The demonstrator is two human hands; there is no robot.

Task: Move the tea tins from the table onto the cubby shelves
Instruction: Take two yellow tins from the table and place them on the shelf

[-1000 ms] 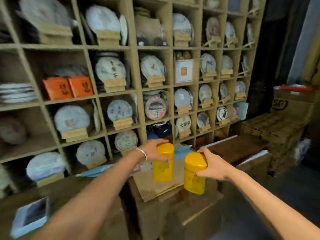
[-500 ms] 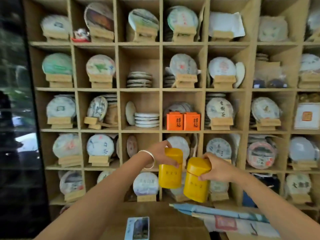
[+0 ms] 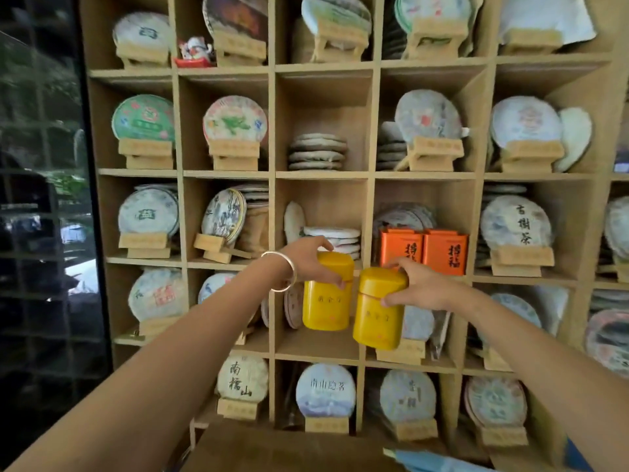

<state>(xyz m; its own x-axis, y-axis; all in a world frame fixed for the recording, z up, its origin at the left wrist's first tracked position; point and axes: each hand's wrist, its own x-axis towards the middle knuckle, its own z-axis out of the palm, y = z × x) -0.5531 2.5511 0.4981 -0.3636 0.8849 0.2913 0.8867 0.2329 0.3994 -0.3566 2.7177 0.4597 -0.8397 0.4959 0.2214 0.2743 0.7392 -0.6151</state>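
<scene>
cubby shelves (image 3: 272, 212): wooden grid | most cubbies held round wrapped tea cakes (image 3: 235, 119) upright on small wooden stands | centre cubbies: flat stacks of cakes (image 3: 318, 151) | right of centre: two orange boxes (image 3: 423, 252) side by side | desk (image 3: 272, 447): brown top, blue paper (image 3: 422, 461) at right

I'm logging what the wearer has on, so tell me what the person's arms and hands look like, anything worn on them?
Both forearms are bare, with no sleeves in view and no gloves. The left hand has a plain, smooth silver-coloured bangle hanging loosely round the wrist. The right hand and its wrist carry nothing: no watch, band or bracelet. No rings can be made out on either hand.
</scene>
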